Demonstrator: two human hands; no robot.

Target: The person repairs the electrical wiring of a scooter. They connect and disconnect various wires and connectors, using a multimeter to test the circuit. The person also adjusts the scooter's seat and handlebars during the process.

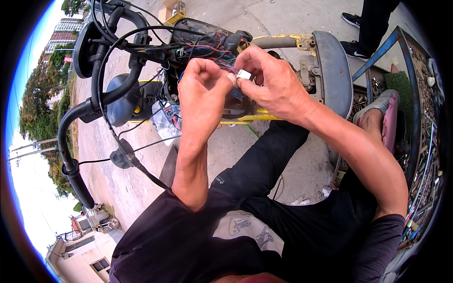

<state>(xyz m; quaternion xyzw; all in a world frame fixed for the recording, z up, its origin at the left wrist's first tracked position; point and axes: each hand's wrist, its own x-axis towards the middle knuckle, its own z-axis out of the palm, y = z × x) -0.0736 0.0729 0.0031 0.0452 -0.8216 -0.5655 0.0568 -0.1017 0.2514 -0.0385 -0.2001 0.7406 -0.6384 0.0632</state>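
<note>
A small white plug connector (244, 74) sits between the thumb and fingers of my right hand (278, 87). My left hand (203, 92) is closed in a pinch, its thumb tip close beside the connector; whatever it pinches is too small to make out. Behind both hands, a tangle of coloured wires (222, 53) spills from the opened body of a scooter-like vehicle. Part of the wiring is hidden by my fingers.
Black handlebars (96, 96) with hanging cables rise at the left. A grey rear panel (334, 70) is at the right, beside a blue-framed bin (409, 61) of metal parts. A clear plastic bag (165, 118) hangs below the wiring. Another person's shoes (355, 49) stand at far right.
</note>
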